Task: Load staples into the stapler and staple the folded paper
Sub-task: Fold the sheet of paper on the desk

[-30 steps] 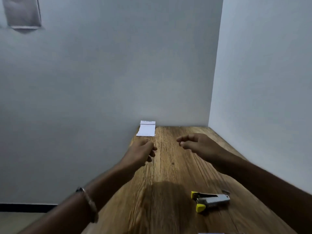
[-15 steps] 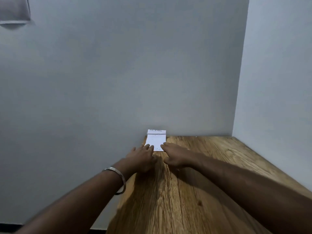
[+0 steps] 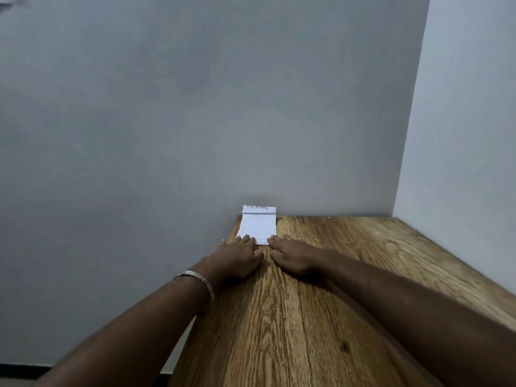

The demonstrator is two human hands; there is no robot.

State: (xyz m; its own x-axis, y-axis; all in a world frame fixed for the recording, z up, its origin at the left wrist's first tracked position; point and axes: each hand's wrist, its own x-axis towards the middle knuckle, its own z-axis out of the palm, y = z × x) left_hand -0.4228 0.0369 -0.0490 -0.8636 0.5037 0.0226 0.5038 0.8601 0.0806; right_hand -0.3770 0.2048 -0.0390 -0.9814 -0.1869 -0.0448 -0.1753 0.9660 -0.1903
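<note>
Pressing both hands on the folded paper at the far end of the bench

Lying flat at the far left corner of the wooden bench (image 3: 321, 317), folded paper (image 3: 258, 226) butting its far edge up against the grey wall (image 3: 195, 135), a short flap with printed text standing up along that wall. Touching the paper's near edge from both sides: left hand (image 3: 237, 258) coming in at the near left corner, right hand (image 3: 293, 255) at the near right corner. Resting palm down with fingers straight and laid flat, fingertips of the left (image 3: 247, 238) overlapping the paper's near edge, fingertips of the right (image 3: 272, 243) pressing at its near right corner; gripping nothing, pinching nothing. Sitting close together, thumbs nearly meeting just this side of the paper. Reaching far forward with both forearms stretched along the bench, left forearm hanging partly off the left edge. Wearing a silver bangle (image 3: 198, 280) on the left wrist, some lettering on it too small to read. Meeting at the far right corner, a paler side wall (image 3: 460, 135) running along the bench's right edge. Showing below the left arm, a dark skirting strip (image 3: 25, 368) at the foot of the wall.
</note>
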